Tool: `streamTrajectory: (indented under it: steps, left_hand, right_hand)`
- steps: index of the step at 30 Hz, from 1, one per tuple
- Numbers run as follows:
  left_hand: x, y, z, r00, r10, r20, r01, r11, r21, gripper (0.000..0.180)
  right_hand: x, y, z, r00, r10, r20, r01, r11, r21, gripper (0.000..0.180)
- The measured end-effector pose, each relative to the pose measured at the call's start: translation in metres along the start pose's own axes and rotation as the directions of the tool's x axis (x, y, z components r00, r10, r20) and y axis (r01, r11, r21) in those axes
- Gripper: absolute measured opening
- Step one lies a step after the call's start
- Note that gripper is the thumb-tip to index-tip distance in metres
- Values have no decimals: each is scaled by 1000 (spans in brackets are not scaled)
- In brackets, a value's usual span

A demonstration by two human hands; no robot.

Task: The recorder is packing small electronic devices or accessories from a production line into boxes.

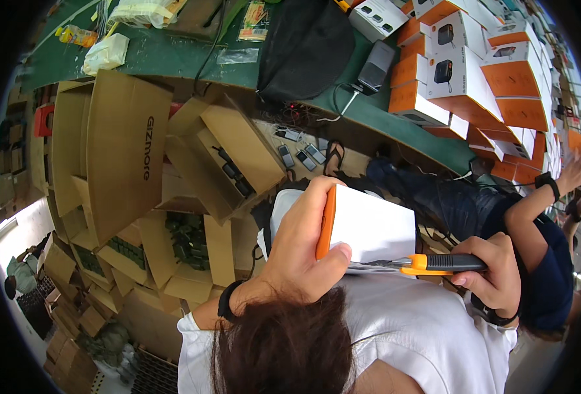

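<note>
My left hand [300,253] is closed round a small carton [377,218] with a white face and an orange side, held close over my lap. Its thumb presses on the near edge and the fingers wrap the orange end. My right hand [491,276] grips a box cutter [445,263] with a yellow and black handle. The cutter points left, and its blade lies along the carton's near edge, close to my left thumb. Whether the blade has gone into the card cannot be made out.
Stacked white-and-orange cartons [464,72] fill the right of the green table [238,69], beside a dark power bank [376,65] with a cable. Brown cardboard boxes [123,154] crowd the left. A co-worker [533,243] sits at right. Several small devices [305,159] lie below the table.
</note>
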State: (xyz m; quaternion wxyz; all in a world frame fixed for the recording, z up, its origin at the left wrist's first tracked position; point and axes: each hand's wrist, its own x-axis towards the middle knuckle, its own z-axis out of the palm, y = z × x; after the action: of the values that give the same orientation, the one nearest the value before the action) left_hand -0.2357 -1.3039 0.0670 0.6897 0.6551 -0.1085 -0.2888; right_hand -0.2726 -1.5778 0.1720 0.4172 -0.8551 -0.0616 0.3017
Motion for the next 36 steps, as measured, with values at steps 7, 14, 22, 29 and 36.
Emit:
streamTrajectory:
  steps: [7,14,22,29,36]
  left_hand:
    - [-4,-2,3,998,31,-54,-31,1000,2,58]
    - [-6,-4,4,997,52,-51,-50,998,38,59]
    - [-7,-3,5,999,26,-40,-25,1000,15,61]
    - [-8,-3,9,991,-89,-104,80,993,-83,71]
    - [-5,-1,1,1000,-12,13,12,1000,9,57]
  right_hand:
    - [-3,4,9,999,-9,-43,11,999,42,34]
    - [-3,-1,10,1000,4,-26,-4,1000,15,34]
    - [-9,-2,12,998,55,-19,-55,998,16,35]
    - [-12,4,20,998,30,-53,-29,999,25,35]
    - [-8,-19,13,997,39,-61,-53,970,-236,32]
